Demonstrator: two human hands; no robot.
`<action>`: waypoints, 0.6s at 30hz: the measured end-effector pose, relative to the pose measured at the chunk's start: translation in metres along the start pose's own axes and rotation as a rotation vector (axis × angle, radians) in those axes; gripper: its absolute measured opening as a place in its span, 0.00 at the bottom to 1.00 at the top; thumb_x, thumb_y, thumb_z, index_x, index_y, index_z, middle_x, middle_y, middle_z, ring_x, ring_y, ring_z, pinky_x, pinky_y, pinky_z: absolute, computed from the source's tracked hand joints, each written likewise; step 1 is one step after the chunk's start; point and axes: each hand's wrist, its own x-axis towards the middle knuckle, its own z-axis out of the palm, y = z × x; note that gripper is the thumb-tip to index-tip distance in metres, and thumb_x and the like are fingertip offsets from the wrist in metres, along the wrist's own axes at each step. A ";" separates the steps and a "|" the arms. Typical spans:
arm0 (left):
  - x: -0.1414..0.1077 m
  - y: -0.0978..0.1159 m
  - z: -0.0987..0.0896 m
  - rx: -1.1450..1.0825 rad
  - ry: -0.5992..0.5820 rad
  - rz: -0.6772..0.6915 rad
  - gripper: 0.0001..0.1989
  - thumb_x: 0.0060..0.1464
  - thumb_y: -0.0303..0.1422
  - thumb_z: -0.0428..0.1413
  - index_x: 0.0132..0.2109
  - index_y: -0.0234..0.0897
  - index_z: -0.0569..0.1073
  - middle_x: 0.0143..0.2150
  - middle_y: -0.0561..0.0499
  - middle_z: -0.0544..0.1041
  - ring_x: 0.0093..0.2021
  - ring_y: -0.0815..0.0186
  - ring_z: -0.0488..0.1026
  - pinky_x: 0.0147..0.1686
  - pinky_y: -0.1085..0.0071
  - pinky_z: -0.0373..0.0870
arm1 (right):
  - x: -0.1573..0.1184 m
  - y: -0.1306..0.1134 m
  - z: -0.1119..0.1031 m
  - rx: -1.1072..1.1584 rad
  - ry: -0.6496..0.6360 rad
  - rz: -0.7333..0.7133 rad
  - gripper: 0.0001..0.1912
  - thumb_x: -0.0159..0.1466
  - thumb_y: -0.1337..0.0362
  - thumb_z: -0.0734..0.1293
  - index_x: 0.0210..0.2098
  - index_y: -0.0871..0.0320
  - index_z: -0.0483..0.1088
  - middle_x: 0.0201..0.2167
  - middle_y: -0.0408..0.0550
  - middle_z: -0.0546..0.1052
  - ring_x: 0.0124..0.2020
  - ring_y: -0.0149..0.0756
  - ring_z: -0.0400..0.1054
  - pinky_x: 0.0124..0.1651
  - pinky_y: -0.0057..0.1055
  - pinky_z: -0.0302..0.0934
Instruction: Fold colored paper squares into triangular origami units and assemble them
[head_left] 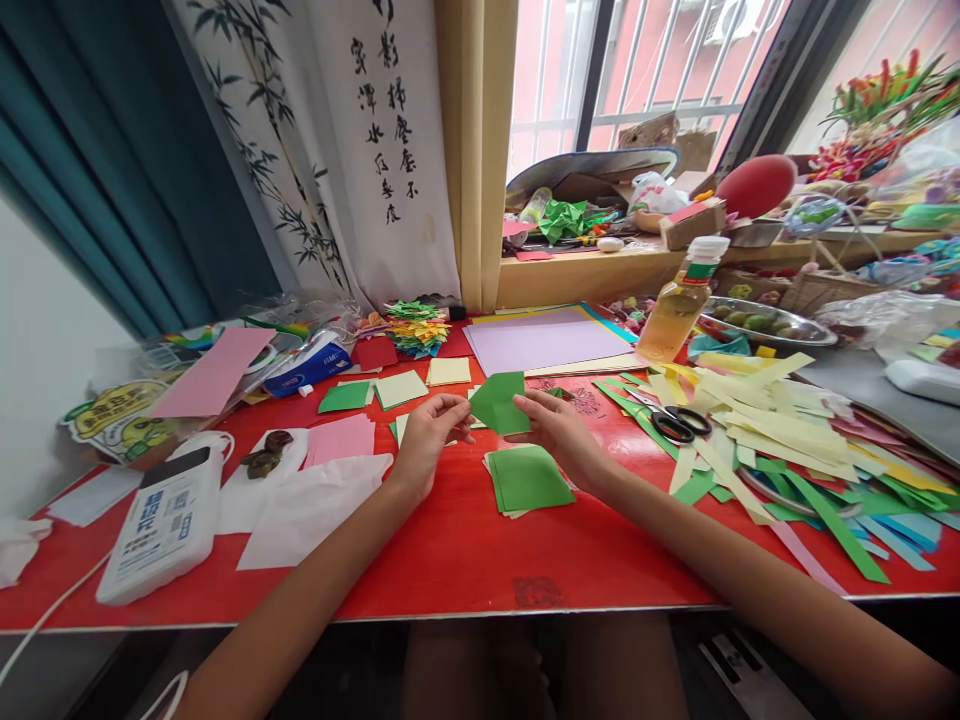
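Observation:
A small green sheet of paper is up between my two hands, its left side angled to a corner as if folded. My left hand pinches at that left corner. At the paper's lower right edge, my right hand grips it between thumb and fingers. Just below lies a stack of green paper squares with pale sheets under it. Beyond my left hand are pale yellow paper squares and a green pile. A small dark green folded piece shows partly behind my right hand.
Black-handled scissors lie among paper strips on the right. A bottle stands behind them. Large lilac sheets lie at the back. Pink squares, tissues and a white device are on the left.

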 end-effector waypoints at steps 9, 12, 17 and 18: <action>-0.005 -0.005 0.005 -0.039 -0.054 -0.056 0.07 0.47 0.34 0.54 0.32 0.33 0.68 0.27 0.53 0.70 0.25 0.73 0.66 0.29 0.72 0.68 | -0.002 0.010 0.005 0.067 -0.067 0.054 0.12 0.54 0.59 0.67 0.31 0.63 0.72 0.31 0.52 0.76 0.29 0.33 0.71 0.38 0.31 0.66; -0.007 -0.005 0.009 -0.001 -0.147 -0.088 0.06 0.48 0.33 0.53 0.30 0.33 0.67 0.26 0.53 0.69 0.24 0.72 0.66 0.27 0.71 0.68 | 0.000 0.008 0.003 0.182 0.019 0.015 0.09 0.53 0.61 0.68 0.30 0.61 0.72 0.28 0.47 0.75 0.29 0.30 0.70 0.39 0.29 0.65; -0.007 -0.009 0.016 0.047 -0.185 -0.114 0.06 0.49 0.32 0.52 0.31 0.33 0.68 0.25 0.53 0.68 0.25 0.71 0.66 0.25 0.72 0.67 | 0.002 0.005 0.004 0.150 -0.040 -0.043 0.09 0.54 0.61 0.67 0.33 0.60 0.72 0.30 0.45 0.73 0.30 0.28 0.68 0.37 0.27 0.62; -0.007 -0.010 0.017 0.064 -0.190 -0.124 0.06 0.48 0.32 0.52 0.31 0.33 0.68 0.25 0.53 0.68 0.25 0.71 0.66 0.24 0.72 0.67 | 0.002 0.005 0.004 0.091 -0.055 -0.048 0.09 0.54 0.61 0.67 0.31 0.61 0.71 0.28 0.45 0.73 0.28 0.27 0.67 0.35 0.27 0.61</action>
